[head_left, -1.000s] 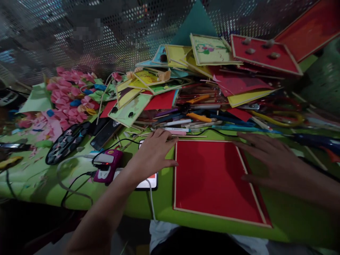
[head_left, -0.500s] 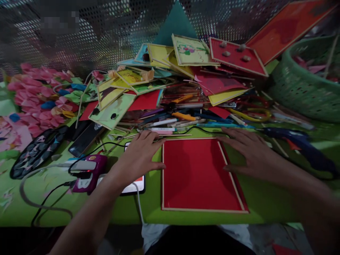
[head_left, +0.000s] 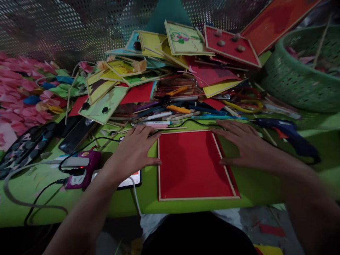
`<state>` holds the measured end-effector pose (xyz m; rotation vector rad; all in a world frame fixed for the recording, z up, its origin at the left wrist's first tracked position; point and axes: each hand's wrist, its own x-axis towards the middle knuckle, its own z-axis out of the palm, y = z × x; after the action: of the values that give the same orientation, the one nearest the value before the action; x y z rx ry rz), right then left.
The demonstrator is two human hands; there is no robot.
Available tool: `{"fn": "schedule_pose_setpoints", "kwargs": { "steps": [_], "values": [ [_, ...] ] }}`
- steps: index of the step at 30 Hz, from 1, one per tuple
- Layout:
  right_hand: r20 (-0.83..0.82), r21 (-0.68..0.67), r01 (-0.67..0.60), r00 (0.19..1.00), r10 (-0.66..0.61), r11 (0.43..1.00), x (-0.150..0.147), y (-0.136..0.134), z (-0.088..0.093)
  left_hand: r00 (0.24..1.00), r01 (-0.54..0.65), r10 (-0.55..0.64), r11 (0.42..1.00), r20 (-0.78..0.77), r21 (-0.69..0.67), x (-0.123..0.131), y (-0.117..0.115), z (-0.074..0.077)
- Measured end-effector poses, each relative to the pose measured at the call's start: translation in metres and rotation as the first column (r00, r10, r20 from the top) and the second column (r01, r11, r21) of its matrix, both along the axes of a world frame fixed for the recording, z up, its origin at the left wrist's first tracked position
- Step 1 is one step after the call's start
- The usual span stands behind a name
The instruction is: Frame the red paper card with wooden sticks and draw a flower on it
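A red card (head_left: 193,166) edged with thin pale wooden sticks lies flat on the green table in front of me. On its right, a strip of red shows outside the stick. My left hand (head_left: 138,148) is at the card's left edge, fingers stretched and thumb apart, with the thumb tip at the stick. Across from it, my right hand (head_left: 240,145) spreads its fingers at the upper right corner, thumb by the right stick. Neither hand grasps anything. Partly under my left forearm lies a lit phone (head_left: 130,180) with a white cable.
Framed cards (head_left: 186,39), pens and scissors are heaped behind. A blue glue gun (head_left: 289,136) lies at right, below a green basket (head_left: 300,81). At left are a purple power adapter (head_left: 89,164) with cables, a dark phone (head_left: 77,138) and pink paper flowers (head_left: 23,85).
The whole view has shifted slightly, so everything sits a little higher and further left. Both hands keep nearly the same place at the red card's edges.
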<state>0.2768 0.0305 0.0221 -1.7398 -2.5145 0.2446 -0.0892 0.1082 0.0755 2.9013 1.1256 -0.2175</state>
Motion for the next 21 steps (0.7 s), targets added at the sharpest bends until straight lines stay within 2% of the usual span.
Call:
{"fn": "schedule_pose_setpoints", "kwargs": {
  "steps": [5, 10, 15, 21],
  "values": [
    [0.043, 0.086, -0.042, 0.998, 0.038, 0.995, 0.002, -0.006, 0.007, 1.000, 0.000, 0.000, 1.000, -0.019, 0.008, -0.001, 0.000, -0.001],
    [0.047, 0.065, -0.089, 0.995, 0.086, 0.994, 0.002, -0.039, 0.021, 1.000, -0.003, 0.003, 1.000, -0.022, 0.020, 0.000, -0.001, 0.000],
    [0.088, 0.025, -0.040, 0.995, 0.038, 0.999, -0.001, -0.066, 0.014, 1.000, 0.007, -0.006, 1.000, -0.026, 0.029, 0.001, -0.001, 0.001],
    [0.056, -0.012, 0.002, 0.998, -0.002, 1.000, -0.001, -0.067, 0.005, 0.999, 0.032, -0.031, 0.998, -0.025, 0.049, 0.000, 0.001, 0.000]
  ]
}}
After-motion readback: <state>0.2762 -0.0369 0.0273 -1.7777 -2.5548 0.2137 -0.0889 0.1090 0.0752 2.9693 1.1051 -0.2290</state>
